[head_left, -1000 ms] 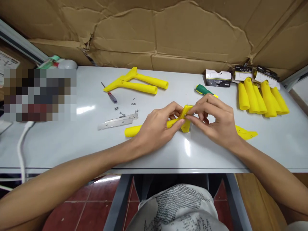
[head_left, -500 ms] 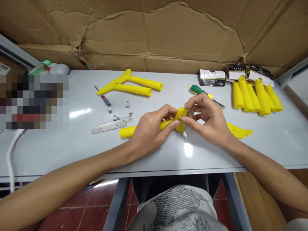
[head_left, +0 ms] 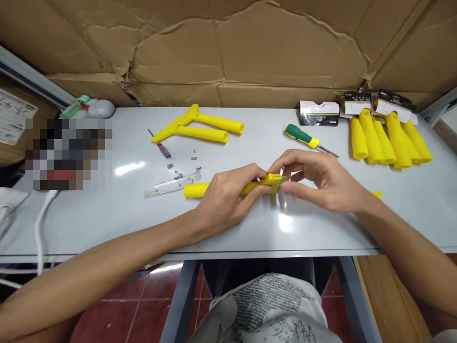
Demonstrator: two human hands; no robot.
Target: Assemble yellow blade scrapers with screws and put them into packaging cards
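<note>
My left hand (head_left: 228, 194) is wrapped round a yellow plastic handle (head_left: 195, 190), with the thumb pressed against its flat, slotted head. At the head's right end, my right hand (head_left: 314, 181) has its thumb and fingers closed on a thin, shiny plate (head_left: 284, 180), partly hidden by the fingertips. Left of the hands lie flat metal blades (head_left: 171, 185) with slots, and several small nuts and screws (head_left: 193, 158). Beyond them rest a small screwdriver (head_left: 164, 151) and a forked pair of yellow handles (head_left: 200, 125).
A green and yellow screwdriver (head_left: 302, 136) lies behind my right hand. Several carded yellow handles (head_left: 374, 138) and a black-and-white card (head_left: 319, 113) are at the back right. Another yellow piece (head_left: 376, 194) shows behind my right forearm. A white cable (head_left: 40, 233) runs over the left edge.
The yellow head has tilted flatter, showing its slotted edge. My right hand has shifted slightly right, its fingertips staying at the head's end. The whole view has turned a little left.
</note>
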